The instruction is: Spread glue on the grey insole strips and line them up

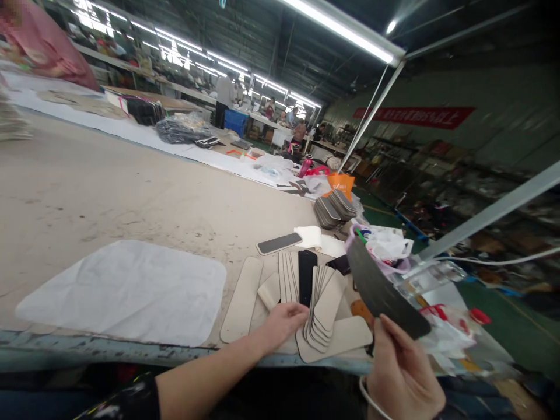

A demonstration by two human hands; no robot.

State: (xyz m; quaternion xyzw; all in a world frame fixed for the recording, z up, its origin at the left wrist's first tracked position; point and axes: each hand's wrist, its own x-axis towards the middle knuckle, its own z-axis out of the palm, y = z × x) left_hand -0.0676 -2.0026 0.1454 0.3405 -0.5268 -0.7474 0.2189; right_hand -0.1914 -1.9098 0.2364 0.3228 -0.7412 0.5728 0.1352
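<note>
My right hand [405, 370] pinches the lower end of a dark grey, round-cornered panel [385, 286], held tilted above the table's right side. My left hand [284, 326] is at the near edge, fingers curled together beside a fan of cream pieces [324, 309]; whether anything is between its fingertips is hidden. Beyond that hand lie a black strip [307, 274] and more overlapping cream strips [287, 274]. A longer cream piece [242, 300] rests apart on the left. Under the fan, another cream panel [350, 338] sticks out to the right.
A white sheet [131, 291] lies on the worn tabletop [153, 192]. Farther back are a grey panel [279, 242], stacked pieces [335, 209] and an orange bag [340, 185]. A purple basket [405, 267] and a metal post [490, 213] stand right. A person in pink [48, 46] is far left.
</note>
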